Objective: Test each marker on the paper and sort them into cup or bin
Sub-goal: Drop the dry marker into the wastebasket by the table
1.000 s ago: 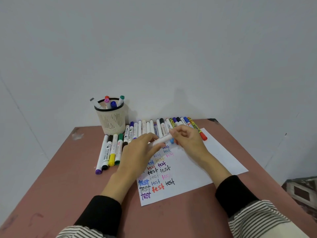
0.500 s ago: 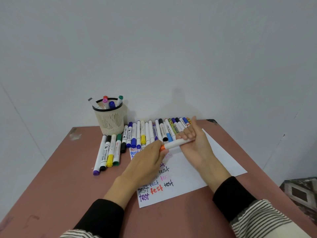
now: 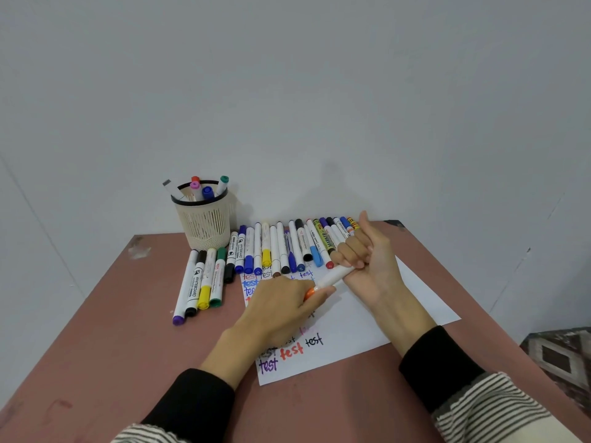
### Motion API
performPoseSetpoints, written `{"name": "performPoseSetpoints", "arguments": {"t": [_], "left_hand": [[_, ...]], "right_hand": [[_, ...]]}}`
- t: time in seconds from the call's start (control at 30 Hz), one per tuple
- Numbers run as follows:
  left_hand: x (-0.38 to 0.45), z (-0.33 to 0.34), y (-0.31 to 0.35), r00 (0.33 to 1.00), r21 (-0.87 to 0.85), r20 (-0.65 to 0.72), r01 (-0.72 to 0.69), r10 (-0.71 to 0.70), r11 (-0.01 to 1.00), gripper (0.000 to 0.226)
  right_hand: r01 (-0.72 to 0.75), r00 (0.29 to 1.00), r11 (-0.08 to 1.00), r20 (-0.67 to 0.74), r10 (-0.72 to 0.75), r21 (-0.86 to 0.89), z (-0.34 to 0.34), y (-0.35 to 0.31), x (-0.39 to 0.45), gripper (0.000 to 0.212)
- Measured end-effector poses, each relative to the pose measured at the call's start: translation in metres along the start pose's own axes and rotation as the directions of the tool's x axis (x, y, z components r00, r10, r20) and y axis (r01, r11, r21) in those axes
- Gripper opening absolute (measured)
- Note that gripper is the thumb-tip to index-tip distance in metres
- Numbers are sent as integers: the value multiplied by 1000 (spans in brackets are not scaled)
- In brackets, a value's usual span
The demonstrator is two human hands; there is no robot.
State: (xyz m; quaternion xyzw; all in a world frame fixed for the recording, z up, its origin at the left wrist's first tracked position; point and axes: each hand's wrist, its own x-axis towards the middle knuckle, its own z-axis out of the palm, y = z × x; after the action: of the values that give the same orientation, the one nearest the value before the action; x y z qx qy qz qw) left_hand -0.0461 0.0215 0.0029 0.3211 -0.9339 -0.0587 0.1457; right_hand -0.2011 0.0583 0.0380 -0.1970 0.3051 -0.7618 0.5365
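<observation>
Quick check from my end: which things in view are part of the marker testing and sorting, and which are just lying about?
In the job:
- orange marker, gripped by left hand and right hand
- paper with "test" marks
- row of markers
- mesh cup holding markers

Lying about:
- patterned object beside the table

No bin is visible.

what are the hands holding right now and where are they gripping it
One white marker: right hand grips the barrel's far end, left hand pinches its orange cap end.

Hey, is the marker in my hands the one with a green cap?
No, the marker held between the left hand and right hand shows an orange cap end.
</observation>
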Motion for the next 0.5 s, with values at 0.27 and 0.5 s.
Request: {"name": "performPoseSetpoints", "arguments": {"t": [0.27,0.5], "left_hand": [[-2,0,-15,981,39,-195,29,-20,999,54],[-1,1,-17,972,-103,-217,73,-94,992,45]], "right_hand": [[34,990,986,137,-11,-162,5,4,-6,31],[73,997,748,33,-68,-660,0,21,-2,63]]}}
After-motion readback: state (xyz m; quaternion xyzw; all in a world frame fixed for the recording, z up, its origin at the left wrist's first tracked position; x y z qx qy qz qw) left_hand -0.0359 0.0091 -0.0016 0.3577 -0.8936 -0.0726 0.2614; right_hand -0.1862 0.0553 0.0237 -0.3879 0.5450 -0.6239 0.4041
